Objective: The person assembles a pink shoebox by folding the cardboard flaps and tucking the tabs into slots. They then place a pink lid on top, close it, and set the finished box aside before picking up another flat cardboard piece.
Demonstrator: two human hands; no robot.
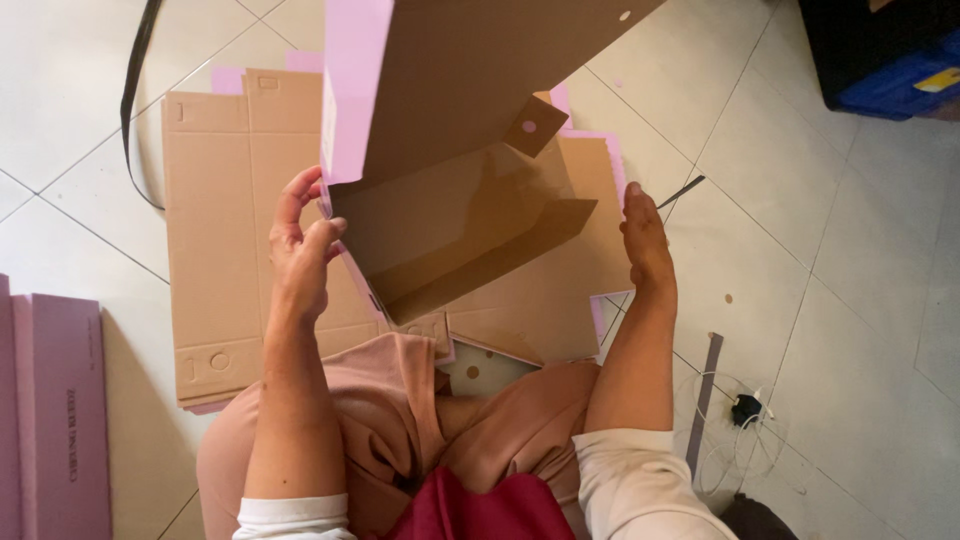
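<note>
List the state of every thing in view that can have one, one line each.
Cardboard box: half folded, lid flap raised, held above the floor.
Left hand: gripping the box's left wall.
Right hand: flat against the box's right side.
Stack of flat box blanks: unfolded, lying on the floor.
Pink boxes: closed, at the left.

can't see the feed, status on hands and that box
Left hand grips half-folded cardboard box. Right hand flat on its far side. Flat cardboard stack beneath.
</note>
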